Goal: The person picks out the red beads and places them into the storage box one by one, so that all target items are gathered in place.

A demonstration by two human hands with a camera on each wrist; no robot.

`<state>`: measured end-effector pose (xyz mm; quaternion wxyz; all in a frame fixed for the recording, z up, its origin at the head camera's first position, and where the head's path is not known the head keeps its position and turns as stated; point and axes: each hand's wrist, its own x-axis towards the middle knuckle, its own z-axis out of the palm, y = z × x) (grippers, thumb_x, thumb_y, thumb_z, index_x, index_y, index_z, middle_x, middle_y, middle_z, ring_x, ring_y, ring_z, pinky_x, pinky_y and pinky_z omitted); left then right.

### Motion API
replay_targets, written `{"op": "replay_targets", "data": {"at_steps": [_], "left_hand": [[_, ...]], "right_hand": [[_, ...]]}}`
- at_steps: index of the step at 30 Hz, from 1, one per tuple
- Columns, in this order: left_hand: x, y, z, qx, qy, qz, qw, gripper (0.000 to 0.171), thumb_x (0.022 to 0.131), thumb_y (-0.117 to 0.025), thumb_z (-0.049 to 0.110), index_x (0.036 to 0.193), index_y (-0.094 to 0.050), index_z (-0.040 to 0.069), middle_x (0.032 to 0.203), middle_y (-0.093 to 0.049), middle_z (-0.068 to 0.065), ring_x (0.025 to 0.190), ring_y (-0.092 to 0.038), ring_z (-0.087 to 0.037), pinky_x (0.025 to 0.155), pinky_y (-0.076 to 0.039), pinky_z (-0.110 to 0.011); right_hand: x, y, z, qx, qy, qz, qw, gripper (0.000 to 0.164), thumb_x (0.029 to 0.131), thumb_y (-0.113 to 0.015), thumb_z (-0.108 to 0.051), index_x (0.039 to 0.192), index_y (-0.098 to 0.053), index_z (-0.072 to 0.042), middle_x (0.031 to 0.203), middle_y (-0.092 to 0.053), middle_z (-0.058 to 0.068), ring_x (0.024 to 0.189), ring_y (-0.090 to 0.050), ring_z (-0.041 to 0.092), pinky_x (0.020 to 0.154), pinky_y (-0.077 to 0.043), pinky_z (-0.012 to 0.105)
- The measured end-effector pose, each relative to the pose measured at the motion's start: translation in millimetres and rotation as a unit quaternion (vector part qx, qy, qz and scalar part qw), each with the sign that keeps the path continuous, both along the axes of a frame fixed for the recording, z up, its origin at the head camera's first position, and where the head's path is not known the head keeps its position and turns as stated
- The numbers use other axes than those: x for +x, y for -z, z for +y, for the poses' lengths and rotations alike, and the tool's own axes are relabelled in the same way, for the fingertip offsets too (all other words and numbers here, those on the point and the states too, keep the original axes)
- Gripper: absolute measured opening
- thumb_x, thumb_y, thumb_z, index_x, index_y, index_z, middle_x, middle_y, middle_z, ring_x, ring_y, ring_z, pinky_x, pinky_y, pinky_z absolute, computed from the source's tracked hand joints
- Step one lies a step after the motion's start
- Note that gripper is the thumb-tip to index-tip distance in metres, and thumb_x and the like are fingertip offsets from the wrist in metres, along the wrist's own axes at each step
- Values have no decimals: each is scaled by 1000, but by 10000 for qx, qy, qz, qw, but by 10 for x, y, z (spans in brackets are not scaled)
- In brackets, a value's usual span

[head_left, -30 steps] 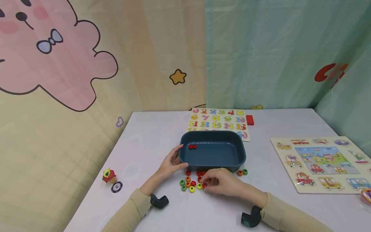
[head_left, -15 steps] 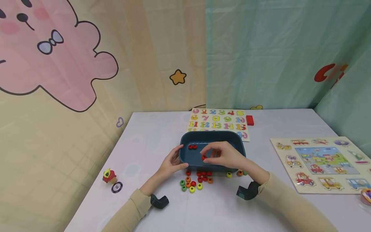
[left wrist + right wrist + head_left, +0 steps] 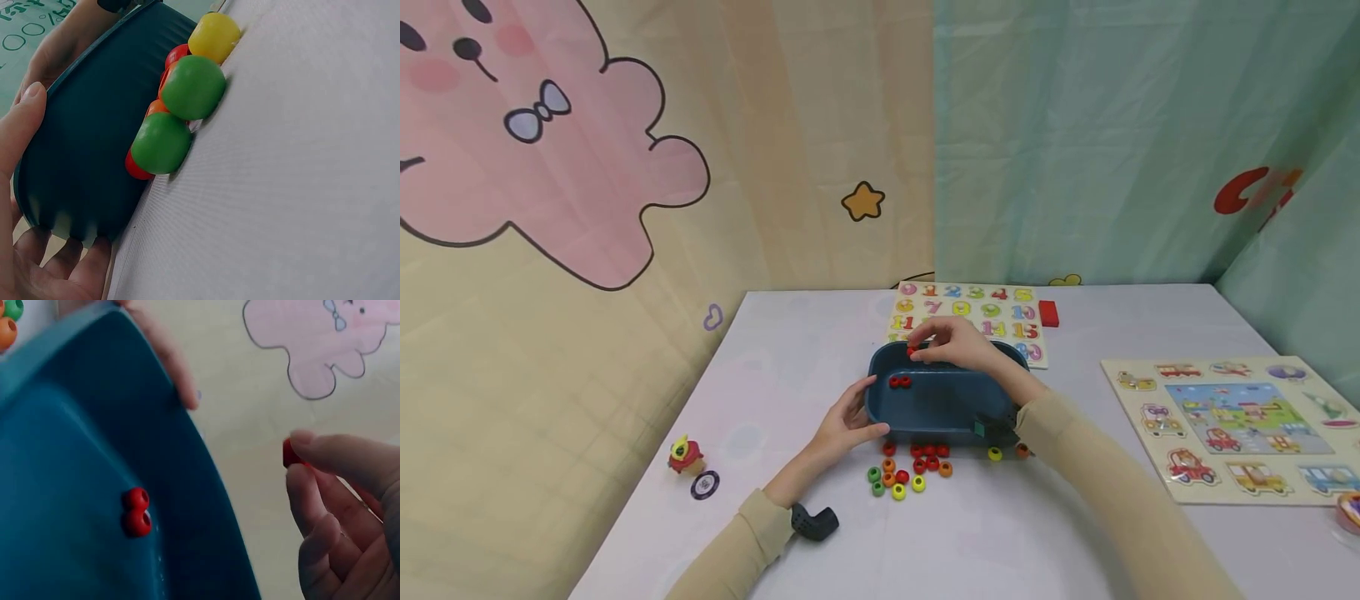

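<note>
With twelve on the far side, loose beads (image 3: 902, 477) lie just beside the blue tray (image 3: 936, 410), between five and seven o'clock. The left hand (image 3: 842, 425) holds the tray's end near nine, thumb and fingers against it. Two red beads (image 3: 906, 382) sit inside, towards nine. The right hand (image 3: 958, 343) pinches a red bead (image 3: 912, 352) between thumb and fingers at the far rim, near eleven; half a second ago it was nearer. Beyond, the white desk (image 3: 820, 350) carries a number board (image 3: 992, 310) at twelve; a patterned curtain (image 3: 1037, 142) hangs behind.
</note>
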<state>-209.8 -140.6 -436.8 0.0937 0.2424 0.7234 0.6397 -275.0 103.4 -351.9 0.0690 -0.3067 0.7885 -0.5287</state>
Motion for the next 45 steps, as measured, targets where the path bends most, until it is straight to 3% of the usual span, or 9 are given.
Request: {"op": "replay_targets", "data": {"at_steps": [6,13,17,24,34,40,45], "left_hand": [[-2,4,-2,-31,19,55,10000,75,81,-66,12,140,-21,5,145,-19,-17,130,-23,-32,98,-32,-39],[-12,-11,-12,1,-33,48,10000,73,80,-66,9,139,-24,7,144,-23,-12,129,-27,-25,99,-32,-38],[-20,-6,-12,15,39,90,10000,74,80,-66,9,139,-21,4,144,-20,-16,130,-24,-30,99,-31,-39],[-29,2,-7,6,36,182,9998,75,80,-66,10,139,-20,2,144,-18,-20,129,-22,-34,98,-32,-40],[-19,-26,-11,-39,57,88,9999,74,81,-65,9,140,-20,3,145,-16,-19,130,-21,-32,100,-30,-41],[-16,-2,-10,53,94,39,9999,74,81,-65,8,140,-20,2,145,-16,-19,130,-20,-32,100,-29,-41],[-3,4,-8,55,91,23,9999,73,81,-65,7,140,-21,4,145,-17,-17,130,-22,-31,100,-29,-42]], "right_hand": [[-245,264,-35,220,-409,-30,9989,26,77,-68,-6,101,-63,2,96,-64,13,74,-62,23,68,-52,31],[-457,503,-53,918,-327,127,9952,22,74,-72,-10,95,-66,-9,90,-66,2,77,-62,14,70,-52,28],[-506,572,-59,1354,-288,87,9903,21,73,-73,-10,93,-67,-11,87,-66,-1,78,-61,11,70,-51,25],[-524,584,-71,1766,-242,8,9840,19,74,-73,-9,91,-67,-11,86,-66,-1,78,-61,11,71,-51,25],[-537,613,-112,2317,-219,313,9720,17,73,-73,-10,88,-68,-14,84,-65,-4,78,-60,8,68,-51,25],[-527,601,-112,2308,-176,118,9728,19,73,-73,-9,91,-67,-13,87,-65,-3,80,-61,9,69,-51,26],[-482,464,-64,2190,-156,-99,9755,26,75,-71,-9,99,-65,-11,93,-65,-1,85,-61,11,73,-51,27]]}}
